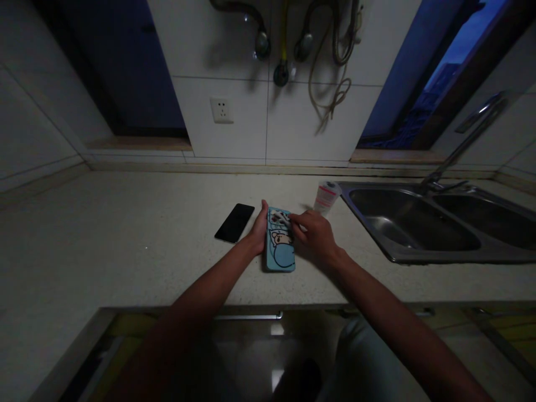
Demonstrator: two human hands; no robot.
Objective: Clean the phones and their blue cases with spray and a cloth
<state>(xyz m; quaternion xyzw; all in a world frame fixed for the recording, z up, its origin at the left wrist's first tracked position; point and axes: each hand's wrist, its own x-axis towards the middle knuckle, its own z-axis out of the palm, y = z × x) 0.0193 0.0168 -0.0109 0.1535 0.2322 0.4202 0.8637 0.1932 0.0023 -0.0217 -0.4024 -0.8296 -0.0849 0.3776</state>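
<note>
A phone in a light blue cartoon case (280, 252) lies face down on the pale countertop (125, 234). My left hand (258, 230) grips its left edge near the top, fingers curled round it. My right hand (315, 233) rests beside its right edge, fingertips pinched on the upper part of the case near the camera area. A second black phone (235, 222) lies flat on the counter just left of my left hand, untouched.
A small white bottle with a red label (326, 196) stands behind my right hand, next to a steel double sink (393, 245) with a tap (464, 142). A wall socket (221, 110) and hanging hoses (330, 67) are on the tiled wall behind.
</note>
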